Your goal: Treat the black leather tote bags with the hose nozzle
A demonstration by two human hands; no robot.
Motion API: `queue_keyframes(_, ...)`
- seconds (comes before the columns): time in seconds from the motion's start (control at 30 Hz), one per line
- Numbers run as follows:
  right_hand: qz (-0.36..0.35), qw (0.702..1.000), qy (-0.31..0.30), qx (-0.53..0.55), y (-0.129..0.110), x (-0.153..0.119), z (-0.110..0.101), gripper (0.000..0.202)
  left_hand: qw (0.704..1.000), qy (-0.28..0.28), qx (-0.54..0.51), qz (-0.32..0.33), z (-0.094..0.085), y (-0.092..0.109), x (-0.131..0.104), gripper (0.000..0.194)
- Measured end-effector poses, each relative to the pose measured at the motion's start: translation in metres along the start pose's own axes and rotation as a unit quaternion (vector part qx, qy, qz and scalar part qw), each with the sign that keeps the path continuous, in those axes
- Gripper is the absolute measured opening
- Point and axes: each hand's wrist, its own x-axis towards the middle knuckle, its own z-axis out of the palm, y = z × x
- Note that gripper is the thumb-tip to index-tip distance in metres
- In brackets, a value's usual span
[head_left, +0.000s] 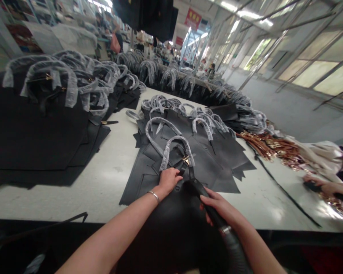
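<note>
- A black, smooth, leather-like bag (174,217) lies nearest the person, its upper part over the near end of a pile of black leather-like pieces (217,163) on the pale, smooth-topped bench (111,175); its lower part reaches past the front edge, apparently so its top sits within easy reach.
- The left hand (169,180) has bent fingers at the bag's top, beside the arched handle in clear plastic wrap (166,154), probably steadying it; whether it pinches a strap or only presses, I cannot tell.
- The right hand (218,207) is wrapped round a black wand-shaped tool with a ribbed tail (216,218), its tip angled toward the bag's top just beside the left hand, presumably for close aim.
- The plastic wrap probably guards the handle from scuffs; a gold-coloured metal clasp (185,160) shows within its arch.
- A larger stack of black bags with wrapped handles (40,137) stands apart at left, likely leaving working room.
</note>
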Motion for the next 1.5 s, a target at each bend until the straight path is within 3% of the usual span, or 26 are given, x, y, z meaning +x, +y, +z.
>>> queue_keyframes(0.23,0.033,0.997,-0.068,0.012,-0.001,-0.005,0.011,0.067,0.998,-0.014,-0.058,-0.004,-0.007,-0.002,0.009,0.017)
queue_keyframes(0.43,0.027,0.997,-0.064,-0.015,-0.012,0.002,0.022,0.066,0.997,-0.013,-0.075,-0.012,-0.005,-0.005,0.011,0.017)
queue_keyframes(0.6,0.044,0.996,-0.078,-0.018,-0.007,0.000,0.030,0.072,0.996,-0.014,-0.087,-0.012,-0.004,-0.007,0.013,0.017)
queue_keyframes(0.73,0.006,0.998,-0.056,-0.008,-0.007,0.012,0.035,0.068,0.996,-0.014,-0.089,-0.013,-0.005,-0.007,0.014,0.016)
queue_keyframes(0.83,-0.029,0.999,0.010,0.010,-0.006,0.013,0.019,0.062,0.996,-0.009,-0.089,-0.016,-0.004,-0.007,0.013,0.016)
queue_keyframes(0.93,-0.031,0.995,0.087,0.045,0.007,-0.002,-0.014,0.053,0.996,0.000,-0.091,-0.017,-0.002,-0.007,0.012,0.015)
queue_keyframes(1.07,0.000,0.994,0.069,0.080,0.031,-0.019,-0.048,0.032,0.995,0.012,-0.092,-0.020,0.002,-0.006,0.011,0.012)
queue_keyframes(1.17,0.011,0.992,0.064,0.112,0.038,-0.009,-0.054,0.031,0.996,0.012,-0.084,-0.015,0.003,-0.006,0.011,0.013)
queue_keyframes(1.33,-0.037,0.980,0.145,0.128,0.029,0.015,-0.053,0.031,0.997,0.003,-0.074,-0.023,0.003,-0.004,0.008,0.014)
queue_keyframes(1.43,-0.071,0.980,0.148,0.110,0.027,0.012,-0.052,0.035,0.996,0.016,-0.085,-0.036,0.003,-0.002,0.007,0.015)
queue_keyframes(1.5,-0.081,0.982,0.142,0.098,0.030,0.005,-0.050,0.049,0.987,0.016,-0.141,-0.072,0.001,0.002,0.011,0.023)
